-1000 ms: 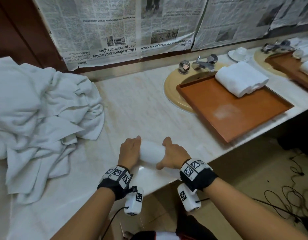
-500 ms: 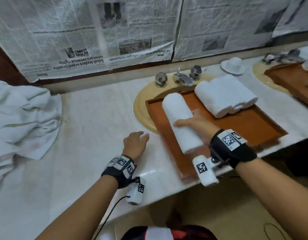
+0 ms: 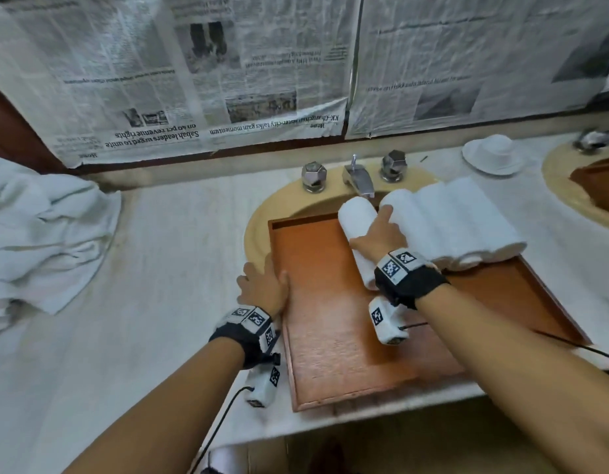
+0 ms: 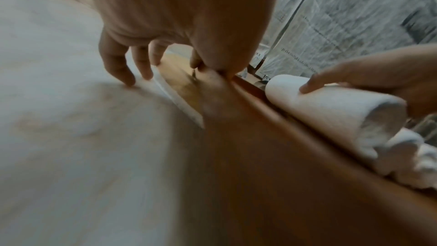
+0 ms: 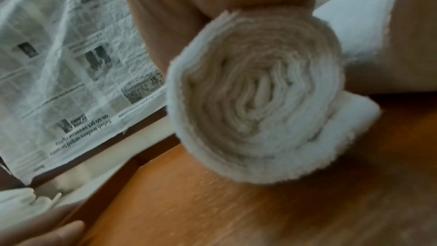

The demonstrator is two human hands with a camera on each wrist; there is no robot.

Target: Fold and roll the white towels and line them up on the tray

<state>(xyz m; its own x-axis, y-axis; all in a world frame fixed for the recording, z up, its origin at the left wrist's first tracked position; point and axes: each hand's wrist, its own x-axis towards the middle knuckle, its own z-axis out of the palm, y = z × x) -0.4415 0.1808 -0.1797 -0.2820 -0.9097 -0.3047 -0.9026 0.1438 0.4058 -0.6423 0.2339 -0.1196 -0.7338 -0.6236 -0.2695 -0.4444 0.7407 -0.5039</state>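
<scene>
Near us, our left hand (image 3: 263, 285) rests with relaxed fingers against the tray's (image 3: 330, 343) left edge on the worktop (image 3: 152, 302), holding nothing; we should keep it steadying there. Farther in, our right hand (image 3: 381, 236) grasps the rolled towel (image 3: 356, 217), which we should set snug and parallel beside the finished rolls (image 3: 460, 220), loose flap underneath.

Head view high, facing down — wrist views close; tray (image 3: 330, 336) shared.
</scene>
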